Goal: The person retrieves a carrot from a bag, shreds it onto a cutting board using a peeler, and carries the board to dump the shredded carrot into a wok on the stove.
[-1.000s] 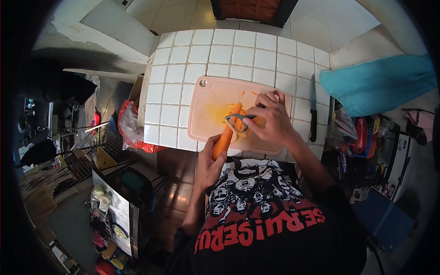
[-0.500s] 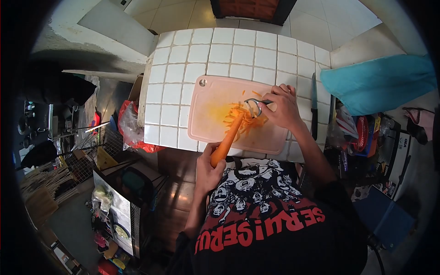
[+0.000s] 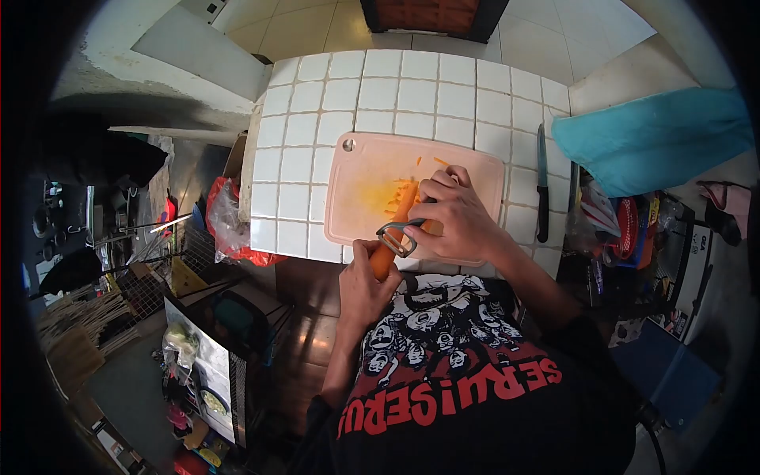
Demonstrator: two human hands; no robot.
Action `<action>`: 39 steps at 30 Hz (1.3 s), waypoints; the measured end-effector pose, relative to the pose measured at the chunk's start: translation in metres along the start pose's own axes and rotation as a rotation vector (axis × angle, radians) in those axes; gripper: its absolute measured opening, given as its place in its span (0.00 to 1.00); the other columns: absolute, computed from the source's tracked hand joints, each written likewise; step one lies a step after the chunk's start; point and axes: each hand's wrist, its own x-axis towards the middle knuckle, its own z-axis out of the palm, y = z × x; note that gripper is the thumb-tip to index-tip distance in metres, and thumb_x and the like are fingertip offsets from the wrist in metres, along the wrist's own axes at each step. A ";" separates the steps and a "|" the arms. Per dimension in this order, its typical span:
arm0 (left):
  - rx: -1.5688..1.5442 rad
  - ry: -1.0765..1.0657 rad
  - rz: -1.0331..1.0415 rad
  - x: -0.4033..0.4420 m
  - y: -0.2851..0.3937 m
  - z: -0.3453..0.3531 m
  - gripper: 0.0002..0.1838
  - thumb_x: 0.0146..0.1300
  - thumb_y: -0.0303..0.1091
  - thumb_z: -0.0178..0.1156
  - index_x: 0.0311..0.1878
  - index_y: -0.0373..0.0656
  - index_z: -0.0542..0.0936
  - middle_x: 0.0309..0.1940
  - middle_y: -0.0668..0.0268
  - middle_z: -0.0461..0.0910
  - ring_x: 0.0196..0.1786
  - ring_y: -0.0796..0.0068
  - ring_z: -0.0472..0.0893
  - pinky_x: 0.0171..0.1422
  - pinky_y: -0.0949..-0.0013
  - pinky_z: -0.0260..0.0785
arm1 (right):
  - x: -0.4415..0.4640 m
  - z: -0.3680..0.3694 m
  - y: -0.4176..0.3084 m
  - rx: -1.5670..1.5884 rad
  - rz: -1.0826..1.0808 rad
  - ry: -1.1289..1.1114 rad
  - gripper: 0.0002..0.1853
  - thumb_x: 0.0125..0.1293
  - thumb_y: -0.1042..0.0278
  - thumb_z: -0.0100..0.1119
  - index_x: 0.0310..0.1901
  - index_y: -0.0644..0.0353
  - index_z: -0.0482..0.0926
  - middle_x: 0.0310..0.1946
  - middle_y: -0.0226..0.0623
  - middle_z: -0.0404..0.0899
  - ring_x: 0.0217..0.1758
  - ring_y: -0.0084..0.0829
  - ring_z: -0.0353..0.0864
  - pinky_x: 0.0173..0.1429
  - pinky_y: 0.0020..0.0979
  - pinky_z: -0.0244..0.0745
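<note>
My left hand (image 3: pixel 366 286) is wrapped round the thick lower end of an orange carrot (image 3: pixel 383 260), which tilts up and to the right over the front edge of a pink cutting board (image 3: pixel 356 170). In my right hand (image 3: pixel 457 214) is a peeler (image 3: pixel 399 237), its head lying across the carrot just above my left hand. Orange peelings (image 3: pixel 404 190) lie on the board around the carrot's far end, partly covered by my right hand. Two small strips rest farther back on the board.
A knife with a black handle (image 3: pixel 542 214) lies on the white tiled counter (image 3: pixel 419 70) right of the board. A turquoise cloth (image 3: pixel 657 142) hangs at the right. Left of the counter are a red bag (image 3: pixel 224 207) and a side table with a plate (image 3: pixel 214 400).
Half a second ago the peeler was at the carrot's far tip; it has moved down along the carrot towards my left hand. The carrot has kept nearly the same slant.
</note>
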 end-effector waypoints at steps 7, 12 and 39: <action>0.123 0.026 0.082 -0.007 -0.003 0.001 0.21 0.57 0.32 0.65 0.51 0.39 0.68 0.33 0.48 0.83 0.36 0.43 0.84 0.40 0.51 0.76 | -0.002 0.001 0.038 -0.108 0.104 0.026 0.09 0.57 0.57 0.69 0.29 0.52 0.86 0.31 0.30 0.72 0.46 0.30 0.71 0.60 0.38 0.55; 0.069 0.005 0.048 -0.013 -0.006 0.002 0.22 0.57 0.32 0.65 0.51 0.39 0.68 0.34 0.48 0.83 0.37 0.43 0.84 0.41 0.51 0.76 | -0.006 0.004 0.068 -0.158 0.109 0.113 0.08 0.53 0.60 0.72 0.28 0.52 0.85 0.29 0.28 0.72 0.42 0.29 0.71 0.58 0.36 0.56; 0.355 0.067 0.290 0.003 -0.002 -0.003 0.22 0.48 0.29 0.68 0.48 0.41 0.73 0.35 0.58 0.79 0.38 0.54 0.82 0.41 0.57 0.74 | 0.005 -0.003 0.014 -0.029 0.021 -0.052 0.10 0.58 0.56 0.67 0.33 0.52 0.88 0.31 0.31 0.74 0.46 0.30 0.72 0.61 0.38 0.55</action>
